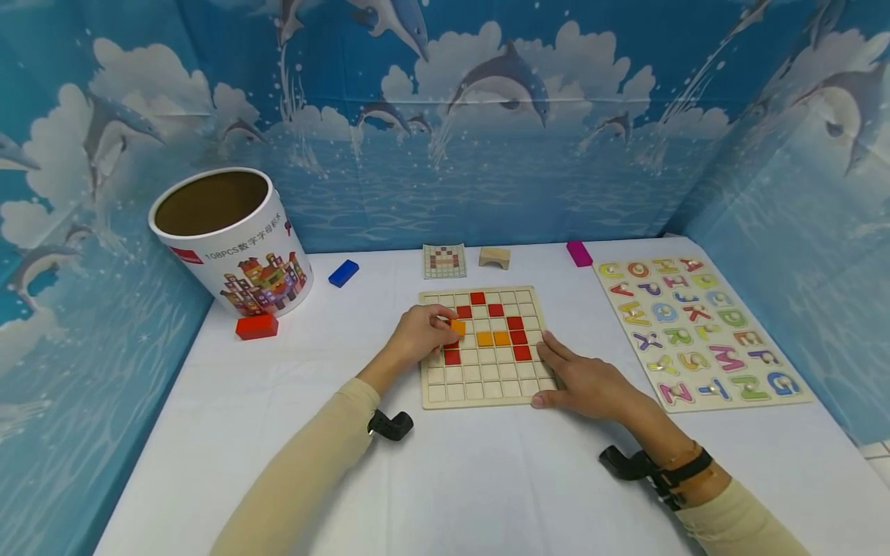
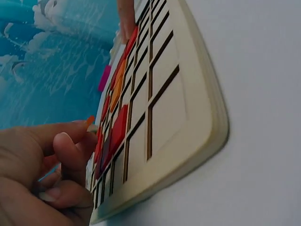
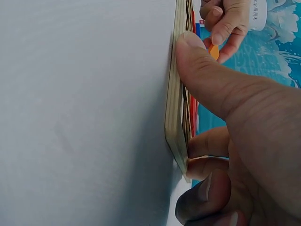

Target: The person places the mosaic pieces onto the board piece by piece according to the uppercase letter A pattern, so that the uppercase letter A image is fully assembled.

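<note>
A wooden grid board (image 1: 480,391) lies on the table with red square tiles (image 1: 477,298) and two orange tiles (image 1: 493,339) set in its cells. Over its left side, my left hand (image 1: 420,334) pinches another orange square tile (image 1: 458,327) between thumb and fingertips. Edge-on, this pinched tile (image 2: 90,121) shows above the board in the left wrist view. My right hand (image 1: 591,384) rests at the board's near right corner, thumb on the near edge and extended fingers along the right edge. In the right wrist view, the thumb (image 3: 202,61) lies against the board's rim.
A small pattern card (image 1: 444,261) and a wooden arch block (image 1: 494,258) lie behind the board. A big printed bucket (image 1: 257,255) stands at left, near red (image 1: 256,327) and blue (image 1: 344,272) blocks. A magenta block (image 1: 579,253) and an alphabet puzzle board (image 1: 695,332) are at right.
</note>
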Demonstrator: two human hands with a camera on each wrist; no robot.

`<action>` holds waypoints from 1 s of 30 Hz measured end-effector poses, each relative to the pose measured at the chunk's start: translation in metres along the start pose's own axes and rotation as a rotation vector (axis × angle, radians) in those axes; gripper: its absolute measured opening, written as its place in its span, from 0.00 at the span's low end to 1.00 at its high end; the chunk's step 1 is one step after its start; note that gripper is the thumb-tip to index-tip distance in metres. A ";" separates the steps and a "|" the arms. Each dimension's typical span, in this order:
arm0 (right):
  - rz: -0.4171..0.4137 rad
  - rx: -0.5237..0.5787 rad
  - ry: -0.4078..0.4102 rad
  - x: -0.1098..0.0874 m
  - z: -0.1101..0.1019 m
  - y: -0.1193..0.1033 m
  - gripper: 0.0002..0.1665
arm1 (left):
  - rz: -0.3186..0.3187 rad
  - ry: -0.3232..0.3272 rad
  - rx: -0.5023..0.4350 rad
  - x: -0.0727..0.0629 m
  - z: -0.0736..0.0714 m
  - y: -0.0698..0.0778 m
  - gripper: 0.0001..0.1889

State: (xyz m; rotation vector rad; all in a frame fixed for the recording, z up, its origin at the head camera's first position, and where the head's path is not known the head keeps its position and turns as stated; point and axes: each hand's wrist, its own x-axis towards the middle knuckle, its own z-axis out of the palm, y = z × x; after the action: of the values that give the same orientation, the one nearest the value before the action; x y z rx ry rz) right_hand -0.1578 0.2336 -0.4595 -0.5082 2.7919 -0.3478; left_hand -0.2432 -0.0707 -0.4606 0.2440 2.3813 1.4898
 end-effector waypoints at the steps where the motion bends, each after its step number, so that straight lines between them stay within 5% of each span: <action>1: -0.002 -0.001 0.002 0.000 0.000 0.000 0.63 | 0.017 -0.004 0.038 -0.001 0.004 0.002 0.17; 7: -0.019 -0.004 0.017 0.000 0.001 0.000 0.62 | 0.160 0.029 0.324 -0.002 0.020 0.009 0.15; 13: -0.024 -0.004 0.022 0.000 0.002 0.001 0.62 | 0.167 0.029 0.462 -0.003 0.022 0.012 0.14; 22: -0.021 0.000 0.014 0.000 0.001 0.001 0.63 | 0.159 0.022 0.477 -0.004 0.019 0.011 0.18; 30: -0.020 0.000 0.012 0.000 0.002 0.003 0.63 | 0.187 0.109 0.445 -0.004 0.010 0.006 0.11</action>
State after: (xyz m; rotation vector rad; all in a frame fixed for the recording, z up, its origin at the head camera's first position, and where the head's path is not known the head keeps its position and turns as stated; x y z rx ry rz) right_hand -0.1583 0.2355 -0.4627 -0.5354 2.8005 -0.3570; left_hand -0.2355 -0.0609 -0.4587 0.5107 2.8242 1.0443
